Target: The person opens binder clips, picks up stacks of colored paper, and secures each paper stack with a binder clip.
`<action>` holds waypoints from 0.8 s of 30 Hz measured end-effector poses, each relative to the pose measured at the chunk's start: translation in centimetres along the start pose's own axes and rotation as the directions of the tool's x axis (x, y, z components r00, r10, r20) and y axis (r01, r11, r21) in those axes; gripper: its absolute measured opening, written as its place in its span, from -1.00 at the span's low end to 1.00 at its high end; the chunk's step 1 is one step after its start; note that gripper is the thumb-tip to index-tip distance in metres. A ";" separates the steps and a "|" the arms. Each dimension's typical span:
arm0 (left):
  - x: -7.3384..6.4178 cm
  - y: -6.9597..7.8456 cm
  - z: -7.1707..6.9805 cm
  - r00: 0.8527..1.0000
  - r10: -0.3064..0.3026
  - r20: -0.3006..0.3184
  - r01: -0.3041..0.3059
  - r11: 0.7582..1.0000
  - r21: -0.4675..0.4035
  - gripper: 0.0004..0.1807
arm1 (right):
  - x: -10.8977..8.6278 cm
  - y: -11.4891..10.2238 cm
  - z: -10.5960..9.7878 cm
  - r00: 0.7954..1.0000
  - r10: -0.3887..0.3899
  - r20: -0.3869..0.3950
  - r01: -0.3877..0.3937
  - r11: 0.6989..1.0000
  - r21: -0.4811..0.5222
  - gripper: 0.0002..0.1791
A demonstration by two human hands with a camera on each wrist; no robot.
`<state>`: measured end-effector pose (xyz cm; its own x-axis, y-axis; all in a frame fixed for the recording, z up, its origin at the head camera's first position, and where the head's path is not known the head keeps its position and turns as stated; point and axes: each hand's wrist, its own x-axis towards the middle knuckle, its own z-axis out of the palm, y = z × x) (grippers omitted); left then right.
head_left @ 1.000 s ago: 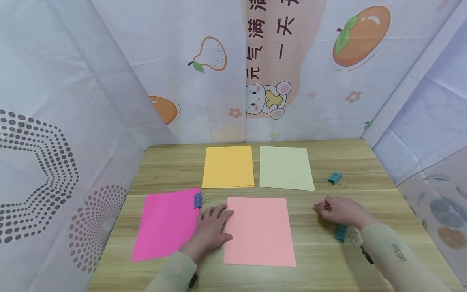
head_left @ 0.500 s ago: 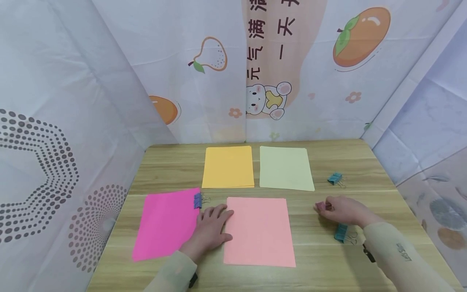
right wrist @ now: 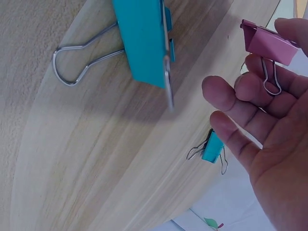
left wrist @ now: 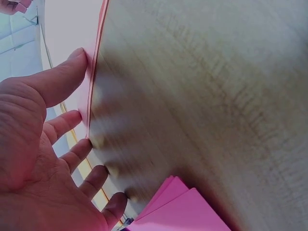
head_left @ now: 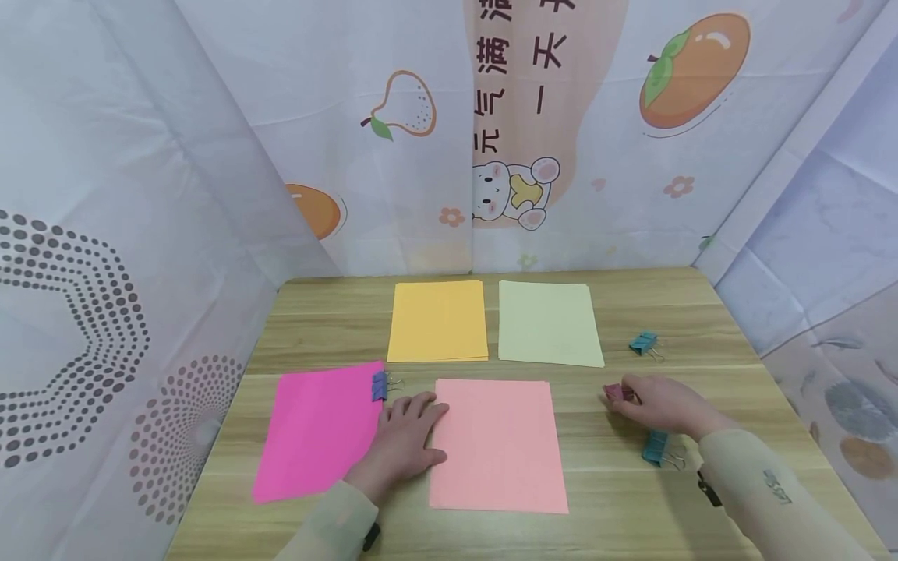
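Observation:
My left hand (head_left: 407, 440) lies with its fingers spread, thumb and index fingertips at the left edge of a light-pink paper stack (head_left: 498, 446). In the left wrist view, the thumb of that hand (left wrist: 43, 144) meets the stack's edge, and the other fingers reach down to the tabletop. At the right, my right hand (head_left: 666, 403) pinches a dark-pink binder clip (head_left: 618, 393) by thumb and fingers. The right wrist view has this clip (right wrist: 270, 44) with one wire handle hanging down over the fingers. Two teal binder clips lie near that hand, one behind (head_left: 643, 342) and one in front (head_left: 655, 448).
Left of my left hand lies a magenta paper stack (head_left: 319, 436), a blue-purple binder clip (head_left: 380, 385) on its right edge. Farther back are a yellow paper stack (head_left: 438, 321) and a pale-green one (head_left: 550, 322). Printed curtains (head_left: 407, 195) hang around the wooden table (head_left: 337, 312).
My right hand has shifted very slightly to the right, and the dark-pink clip has turned a little in its fingers. The left hand and the paper stacks have stayed put.

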<state>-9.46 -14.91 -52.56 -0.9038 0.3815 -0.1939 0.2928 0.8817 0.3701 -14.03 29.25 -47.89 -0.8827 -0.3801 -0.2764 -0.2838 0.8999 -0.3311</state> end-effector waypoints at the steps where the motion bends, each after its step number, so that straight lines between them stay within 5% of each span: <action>1: 0.0 0.0 -0.1 1.000 0.001 -0.001 -0.001 1.000 -0.001 -0.20 | 0.0 0.0 0.0 1.000 -0.008 -0.007 0.008 1.000 -0.002 -0.66; 16: -0.2 0.6 -1.0 1.000 -0.002 0.017 0.002 1.000 0.022 -0.24 | -0.1 0.2 0.5 0.995 -0.074 -0.065 0.074 0.997 -0.001 -0.74; 24: 0.0 0.4 -0.8 1.000 -0.008 -0.027 0.007 0.999 -0.033 -0.30 | 0.0 0.4 0.6 0.994 -0.079 -0.072 0.080 0.997 0.008 -0.74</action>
<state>-9.54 -14.80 -51.73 -0.9141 0.3669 -0.1725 0.2758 0.8746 0.3987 -13.93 29.42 -48.58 -0.8822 -0.4337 -0.1833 -0.3504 0.8648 -0.3597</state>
